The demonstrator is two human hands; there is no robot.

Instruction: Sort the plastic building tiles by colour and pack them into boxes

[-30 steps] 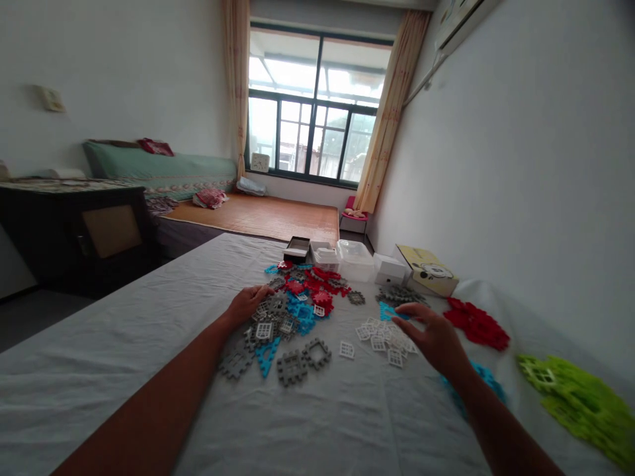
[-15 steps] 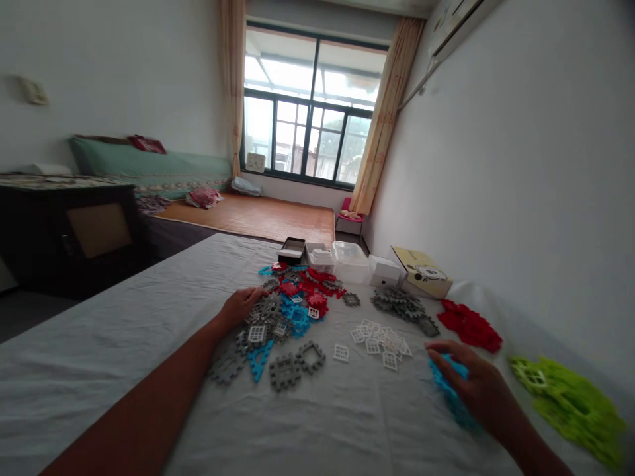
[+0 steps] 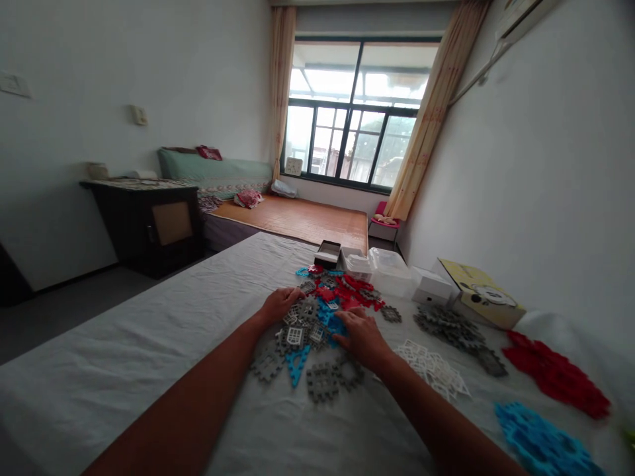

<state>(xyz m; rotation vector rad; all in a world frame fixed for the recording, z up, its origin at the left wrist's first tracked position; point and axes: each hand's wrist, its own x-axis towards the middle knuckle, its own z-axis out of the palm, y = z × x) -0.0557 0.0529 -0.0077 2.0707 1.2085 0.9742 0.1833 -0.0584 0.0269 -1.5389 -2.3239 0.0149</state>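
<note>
My left hand (image 3: 281,305) rests at the left edge of a mixed pile of toothed plastic building pieces, its fingers stretched onto the grey pieces (image 3: 308,309). Over the pile's right side is my right hand (image 3: 366,338), thumb and fingers apart above the blue pieces (image 3: 327,317). Nothing shows held in either hand. Red pieces (image 3: 354,283) lie at the back of the pile. In front are a blue triangle piece (image 3: 296,365) and a grey square piece (image 3: 321,382). A white window piece (image 3: 294,336) lies on top. My right forearm partly covers the white window pieces (image 3: 431,370).
Sorted heaps lie on the right: grey pieces (image 3: 449,325), red pieces (image 3: 555,373) and blue pieces (image 3: 546,439). Behind them stand a yellow box (image 3: 481,294), a white box (image 3: 430,285), a clear plastic container (image 3: 389,271) and a black box (image 3: 328,253). A pale cloth (image 3: 198,317) covers the table.
My right hand has moved left from the blue heap to the mixed pile. My left hand stays at the pile's left edge. The view has turned left.
</note>
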